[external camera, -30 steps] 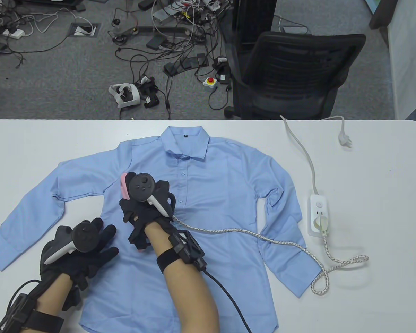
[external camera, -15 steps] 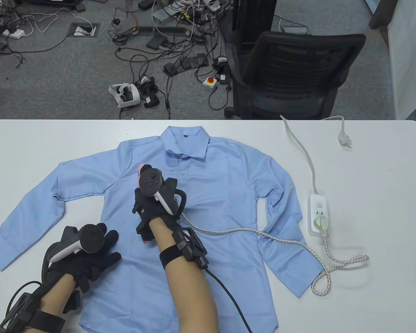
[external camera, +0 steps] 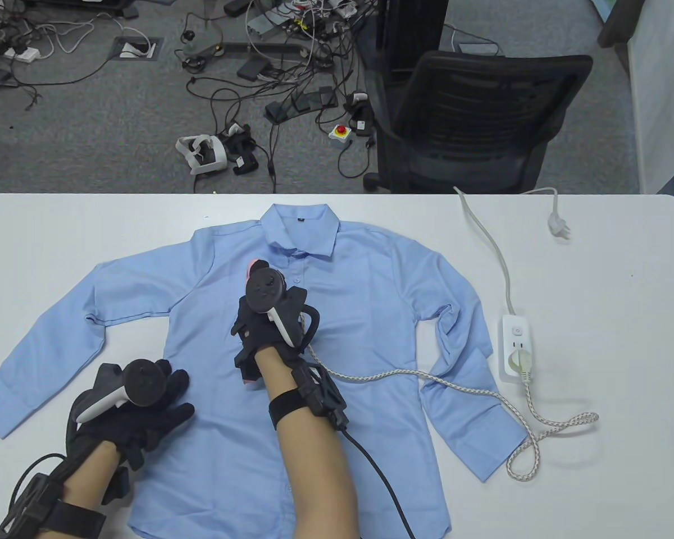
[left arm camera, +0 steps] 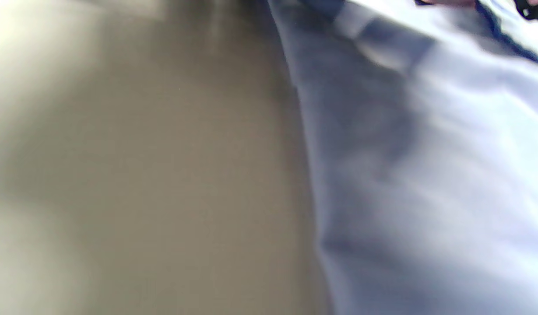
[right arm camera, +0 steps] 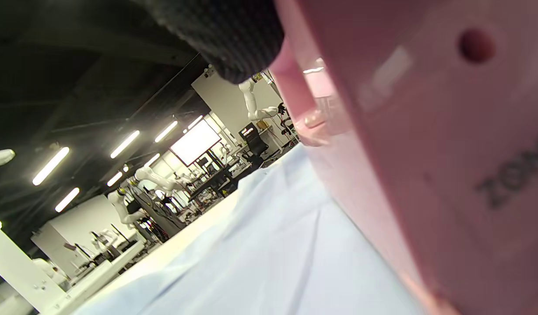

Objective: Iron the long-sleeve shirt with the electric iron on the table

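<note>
The fingers (right arm camera: 233, 43) of the right hand (external camera: 267, 325) are curled around the handle of the pink iron (right arm camera: 426, 153), which stands flat on the chest of the blue shirt (external camera: 359, 292), just left of the button line and below the collar. The fingers of the left hand (external camera: 137, 407) are spread and straight, and they press the cloth flat near the lower left side of the shirt, beside the left sleeve. The left wrist view is blurred, so there I can see only the shirt edge and the counter (left arm camera: 142, 175).

The shirt lies open and face up on the white counter (external camera: 595, 281). The braided cord (external camera: 427, 382) goes from the iron across the right sleeve, makes a loop on the counter, and ends in the white power strip (external camera: 517, 348) well to the right. The strip's own cable runs to the far edge, and its plug (external camera: 559, 227) lies loose. Behind the counter stands a black chair (external camera: 472, 123), and many cables lie on the floor.
</note>
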Demonstrator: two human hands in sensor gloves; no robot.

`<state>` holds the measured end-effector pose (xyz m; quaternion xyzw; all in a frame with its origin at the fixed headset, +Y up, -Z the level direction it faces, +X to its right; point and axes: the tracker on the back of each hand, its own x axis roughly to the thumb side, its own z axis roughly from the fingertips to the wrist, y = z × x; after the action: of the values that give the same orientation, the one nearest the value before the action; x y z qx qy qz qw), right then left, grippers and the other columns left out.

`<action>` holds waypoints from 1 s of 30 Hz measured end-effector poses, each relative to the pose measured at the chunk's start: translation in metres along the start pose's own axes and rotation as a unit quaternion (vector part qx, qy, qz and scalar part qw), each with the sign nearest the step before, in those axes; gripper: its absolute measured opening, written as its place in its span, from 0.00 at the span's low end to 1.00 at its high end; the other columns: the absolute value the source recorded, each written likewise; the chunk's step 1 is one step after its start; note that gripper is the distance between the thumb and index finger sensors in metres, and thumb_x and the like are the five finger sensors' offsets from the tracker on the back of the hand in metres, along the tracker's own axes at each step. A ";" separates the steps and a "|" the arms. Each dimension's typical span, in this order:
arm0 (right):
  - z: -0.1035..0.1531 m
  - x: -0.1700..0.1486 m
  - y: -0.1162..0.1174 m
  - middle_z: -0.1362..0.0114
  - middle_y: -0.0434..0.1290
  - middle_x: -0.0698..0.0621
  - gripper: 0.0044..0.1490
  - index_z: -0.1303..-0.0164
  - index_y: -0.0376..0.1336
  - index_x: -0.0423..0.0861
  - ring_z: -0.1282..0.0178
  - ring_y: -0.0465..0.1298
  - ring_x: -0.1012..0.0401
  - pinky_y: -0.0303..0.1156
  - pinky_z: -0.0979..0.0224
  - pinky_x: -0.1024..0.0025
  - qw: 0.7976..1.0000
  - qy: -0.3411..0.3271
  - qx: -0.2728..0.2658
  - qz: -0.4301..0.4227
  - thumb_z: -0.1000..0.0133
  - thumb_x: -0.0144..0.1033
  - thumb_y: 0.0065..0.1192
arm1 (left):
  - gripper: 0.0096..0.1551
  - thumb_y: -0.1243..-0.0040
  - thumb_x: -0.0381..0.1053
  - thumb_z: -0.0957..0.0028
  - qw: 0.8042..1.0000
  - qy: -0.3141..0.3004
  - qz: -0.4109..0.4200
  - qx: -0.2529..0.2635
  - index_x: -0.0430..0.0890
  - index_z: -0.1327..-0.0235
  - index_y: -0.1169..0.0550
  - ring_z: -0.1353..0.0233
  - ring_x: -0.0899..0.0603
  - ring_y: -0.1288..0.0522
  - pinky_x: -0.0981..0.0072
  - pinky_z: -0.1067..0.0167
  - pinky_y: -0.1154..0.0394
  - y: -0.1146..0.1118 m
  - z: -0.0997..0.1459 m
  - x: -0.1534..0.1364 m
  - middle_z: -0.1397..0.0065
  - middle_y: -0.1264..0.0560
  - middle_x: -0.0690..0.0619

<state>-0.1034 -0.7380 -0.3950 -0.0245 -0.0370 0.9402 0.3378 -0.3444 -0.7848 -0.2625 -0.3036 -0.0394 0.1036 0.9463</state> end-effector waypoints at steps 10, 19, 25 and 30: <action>0.063 0.051 0.011 0.31 0.53 0.35 0.44 0.29 0.49 0.46 0.43 0.75 0.54 0.77 0.40 0.65 0.991 -0.110 0.071 -0.029 0.55 0.37 0.63 | 0.37 0.64 0.65 0.41 0.992 0.033 0.075 0.092 0.62 0.22 0.57 0.17 0.39 0.71 0.32 0.31 0.72 0.019 0.017 -0.035 0.15 0.70 0.52; 0.108 0.065 0.044 0.31 0.52 0.35 0.45 0.29 0.47 0.44 0.41 0.74 0.54 0.76 0.40 0.64 0.981 -0.136 0.140 0.009 0.55 0.37 0.62 | 0.37 0.63 0.65 0.41 0.991 0.047 0.095 0.081 0.62 0.22 0.57 0.17 0.39 0.70 0.33 0.31 0.73 0.017 0.015 -0.047 0.15 0.70 0.52; 0.109 0.075 0.050 0.29 0.50 0.36 0.50 0.28 0.40 0.48 0.38 0.73 0.58 0.75 0.38 0.69 0.968 -0.145 0.174 0.111 0.55 0.40 0.62 | 0.41 0.60 0.69 0.42 0.993 0.069 0.043 0.088 0.65 0.25 0.62 0.17 0.39 0.71 0.33 0.31 0.73 0.016 0.014 -0.040 0.15 0.71 0.52; 0.100 0.081 0.052 0.31 0.57 0.39 0.50 0.28 0.39 0.56 0.42 0.75 0.65 0.79 0.43 0.75 0.961 -0.132 0.178 0.164 0.54 0.45 0.63 | 0.43 0.59 0.73 0.44 0.994 0.082 -0.026 0.070 0.67 0.26 0.64 0.17 0.39 0.71 0.32 0.30 0.72 0.010 0.007 -0.029 0.16 0.73 0.53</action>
<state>-0.2061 -0.7319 -0.3018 0.1544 0.0907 0.9690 0.1703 -0.3757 -0.7791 -0.2629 -0.2428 0.0384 0.0565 0.9677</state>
